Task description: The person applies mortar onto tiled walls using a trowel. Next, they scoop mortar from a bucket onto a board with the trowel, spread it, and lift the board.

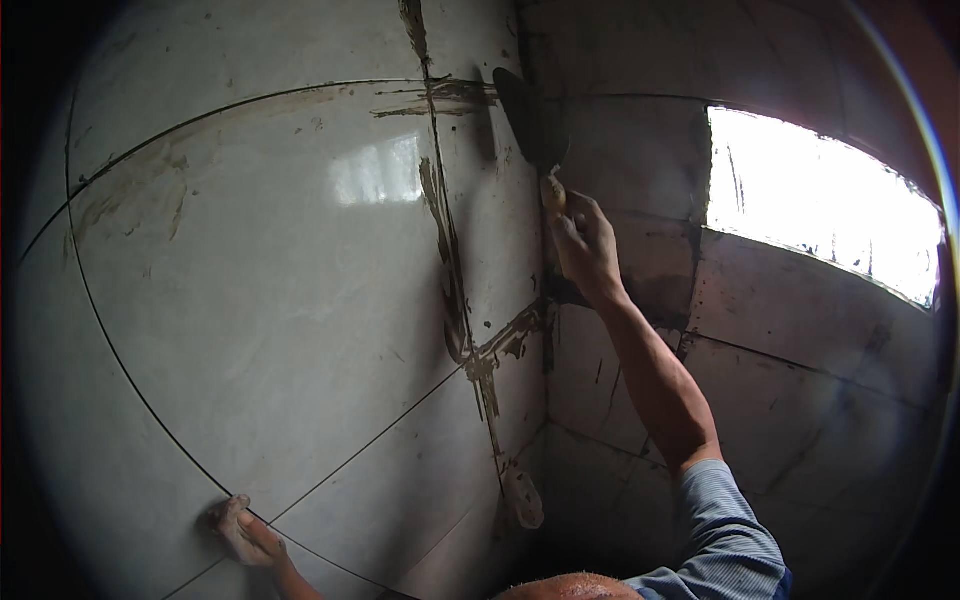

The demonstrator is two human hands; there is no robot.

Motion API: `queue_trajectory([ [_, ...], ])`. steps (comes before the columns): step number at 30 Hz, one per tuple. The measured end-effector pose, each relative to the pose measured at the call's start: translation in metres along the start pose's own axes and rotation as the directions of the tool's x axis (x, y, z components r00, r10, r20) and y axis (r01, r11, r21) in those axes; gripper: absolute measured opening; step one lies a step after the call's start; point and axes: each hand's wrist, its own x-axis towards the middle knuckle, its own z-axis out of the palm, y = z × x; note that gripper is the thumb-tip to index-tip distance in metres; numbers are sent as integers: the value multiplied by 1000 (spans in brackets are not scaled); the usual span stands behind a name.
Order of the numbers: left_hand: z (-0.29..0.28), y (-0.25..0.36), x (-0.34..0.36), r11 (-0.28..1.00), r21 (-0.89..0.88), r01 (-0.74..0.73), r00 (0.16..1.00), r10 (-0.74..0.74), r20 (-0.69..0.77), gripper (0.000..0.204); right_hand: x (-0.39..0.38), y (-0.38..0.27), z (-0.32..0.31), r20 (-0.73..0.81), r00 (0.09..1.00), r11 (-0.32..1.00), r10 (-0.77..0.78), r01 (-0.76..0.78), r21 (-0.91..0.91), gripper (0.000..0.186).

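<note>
Trowel point(522, 115), blade uppermost, stands left of the bright window point(820, 205), its handle point(554, 192) clasped in your right grip point(585, 240). Your left grip point(248, 533) lies against the pale tiled wall point(300, 290), well left of and below that window; whether it grasps anything cannot be told.
</note>
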Motion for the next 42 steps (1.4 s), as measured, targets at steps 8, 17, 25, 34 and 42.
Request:
queue_trajectory([
  [8, 0, -1, -6, 999, 36, 11, 1000, -10, -22, 26, 83, -42, -51, -55, 943, 795, -328, 244, -555, 35],
  [17, -9, -16, -25, 987, 141, 75, 994, -85, 64, 31, 226, -106, -46, 15, 882, 588, -472, 327, -740, 41],
  [25, -8, -7, -26, 985, 69, 158, 986, -161, 37, 32, 337, -102, -25, 180, 682, 114, -709, 363, -925, 31],
  [34, -22, -76, -68, 997, -73, -25, 998, 30, 60, 35, 197, -167, -4, 242, 881, 538, -406, 445, -716, 19],
  [42, -11, -20, -36, 992, 40, 117, 993, -117, -1, 35, 173, -128, -40, 534, 696, 155, -480, 667, -729, 35],
])
